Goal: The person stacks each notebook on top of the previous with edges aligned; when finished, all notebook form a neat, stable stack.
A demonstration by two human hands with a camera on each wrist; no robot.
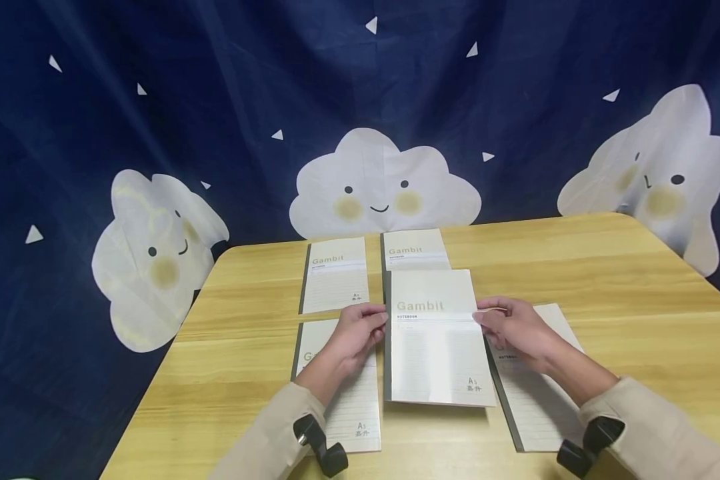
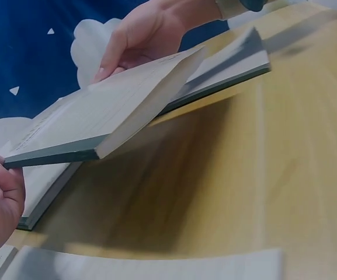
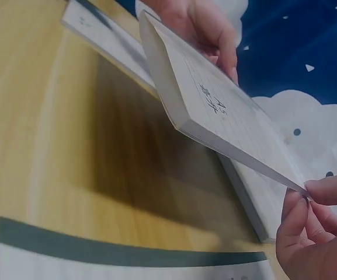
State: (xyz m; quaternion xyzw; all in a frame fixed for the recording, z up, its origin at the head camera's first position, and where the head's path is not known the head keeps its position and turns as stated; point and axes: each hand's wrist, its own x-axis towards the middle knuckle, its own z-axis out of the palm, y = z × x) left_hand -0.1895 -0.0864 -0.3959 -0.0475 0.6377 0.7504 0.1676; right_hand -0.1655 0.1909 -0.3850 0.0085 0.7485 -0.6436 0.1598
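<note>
A white Gambit notebook (image 1: 435, 353) with a dark grey spine is held raised above the table between both hands. My left hand (image 1: 358, 333) pinches its spine edge between thumb and fingers. On the opposite edge, my right hand (image 1: 516, 330) pinches the page side with thumb and fingertips. Both wrist views show daylight and a shadow beneath the notebook (image 2: 110, 111), so it is off the wood. Its cover faces up, and in the right wrist view the lower page edges of the notebook (image 3: 215, 111) show.
Matching notebooks lie around it: one back left (image 1: 336, 277), one back centre (image 1: 417, 247) partly covered, one front left (image 1: 348, 413) under my left forearm, one right (image 1: 540, 400) under my right arm. The wooden table (image 1: 636, 287) meets a dark blue cloud-printed curtain (image 1: 246, 80).
</note>
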